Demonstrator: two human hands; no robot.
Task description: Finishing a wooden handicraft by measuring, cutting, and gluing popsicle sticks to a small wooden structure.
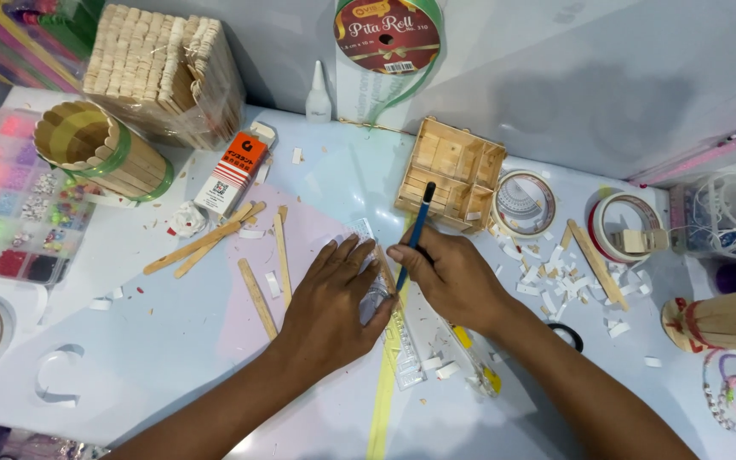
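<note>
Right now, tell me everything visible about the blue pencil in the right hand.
The blue pencil is a slim stick with a black top end, seemingly wood. The right hand pinches its lower part, so the tip is hidden. It leans slightly, top end pointing away toward the small stick-built tray, lower end beside the clear ruler that the left hand presses down.
</note>
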